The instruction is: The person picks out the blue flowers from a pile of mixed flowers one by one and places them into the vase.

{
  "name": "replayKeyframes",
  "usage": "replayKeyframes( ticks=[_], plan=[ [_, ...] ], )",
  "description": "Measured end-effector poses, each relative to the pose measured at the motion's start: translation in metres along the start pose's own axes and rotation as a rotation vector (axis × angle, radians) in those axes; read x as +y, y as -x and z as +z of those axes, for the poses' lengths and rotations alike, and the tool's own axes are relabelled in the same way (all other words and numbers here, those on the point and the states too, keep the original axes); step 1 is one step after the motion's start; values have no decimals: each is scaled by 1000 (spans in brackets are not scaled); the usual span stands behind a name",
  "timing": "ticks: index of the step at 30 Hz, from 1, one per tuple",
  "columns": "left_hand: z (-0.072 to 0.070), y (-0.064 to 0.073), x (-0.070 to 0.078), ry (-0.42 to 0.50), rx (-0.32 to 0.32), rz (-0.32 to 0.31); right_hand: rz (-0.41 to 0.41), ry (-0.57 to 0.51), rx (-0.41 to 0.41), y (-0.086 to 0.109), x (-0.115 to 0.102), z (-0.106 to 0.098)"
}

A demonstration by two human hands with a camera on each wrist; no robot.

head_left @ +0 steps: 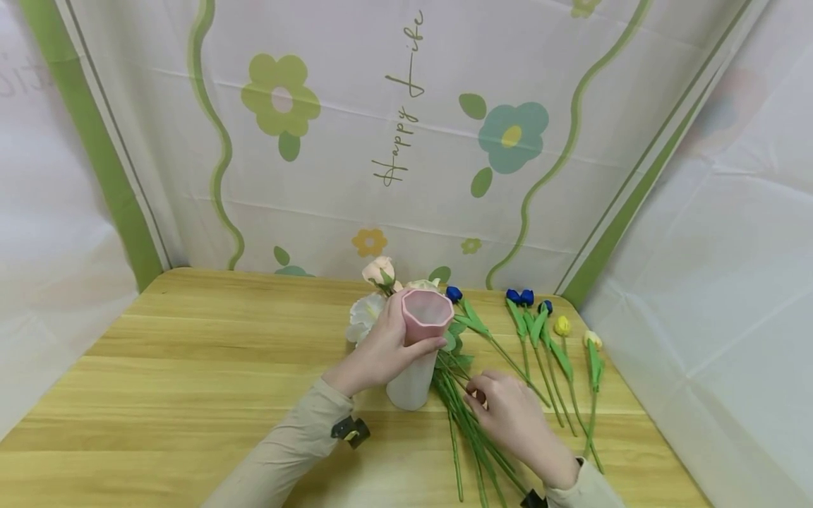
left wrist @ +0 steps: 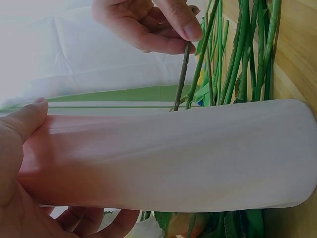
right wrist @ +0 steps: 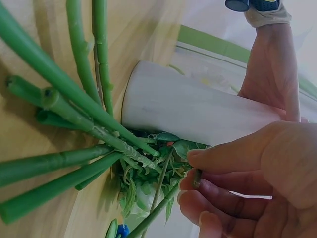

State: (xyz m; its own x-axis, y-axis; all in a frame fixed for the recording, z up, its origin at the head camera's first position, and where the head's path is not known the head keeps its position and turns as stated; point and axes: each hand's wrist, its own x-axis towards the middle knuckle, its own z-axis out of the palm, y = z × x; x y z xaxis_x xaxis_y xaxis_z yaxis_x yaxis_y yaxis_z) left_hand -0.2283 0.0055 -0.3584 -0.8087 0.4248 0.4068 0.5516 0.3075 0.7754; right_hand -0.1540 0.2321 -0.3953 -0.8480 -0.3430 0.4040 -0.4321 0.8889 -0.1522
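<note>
A tall vase (head_left: 411, 384), pink at the rim and white below, stands upright on the table. Near its top, my left hand (head_left: 384, 353) grips it with the thumb across the front. To the right, my right hand (head_left: 511, 416) pinches a thin flower stem (left wrist: 184, 74) near its end, between thumb and forefinger. Behind the vase are a pale pink rose (head_left: 379, 271) and a white flower (head_left: 365, 316); the vase and left hand partly hide these blooms. Their bundle of green stems (right wrist: 59, 168) lies beside the vase, pointing toward me.
Several loose artificial tulips lie at the right: blue tulips (head_left: 526, 298), a yellow tulip (head_left: 562, 325) and a cream tulip (head_left: 592, 340). The wooden table (head_left: 190, 395) extends left. A printed curtain (head_left: 356, 141) hangs along its back edge, with white cloth on both sides.
</note>
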Motion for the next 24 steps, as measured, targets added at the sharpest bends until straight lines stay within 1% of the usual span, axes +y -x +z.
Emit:
replayKeyframes(
  ticks=[4,9,14,21,24],
  plan=[
    [0,0,0,1,0,-5,5,8,1,2,0,0],
    [0,-1,-2,1,0,1,30,-38,0,3,2,-1],
    [0,-1,-2,-1,-1,-3,41,-72,29,2,4,-4],
    [0,0,-1,2,-1,-21,50,-79,43,0,7,-7],
    [0,0,0,6,-2,-27,44,-80,60,-1,9,-9]
  ],
)
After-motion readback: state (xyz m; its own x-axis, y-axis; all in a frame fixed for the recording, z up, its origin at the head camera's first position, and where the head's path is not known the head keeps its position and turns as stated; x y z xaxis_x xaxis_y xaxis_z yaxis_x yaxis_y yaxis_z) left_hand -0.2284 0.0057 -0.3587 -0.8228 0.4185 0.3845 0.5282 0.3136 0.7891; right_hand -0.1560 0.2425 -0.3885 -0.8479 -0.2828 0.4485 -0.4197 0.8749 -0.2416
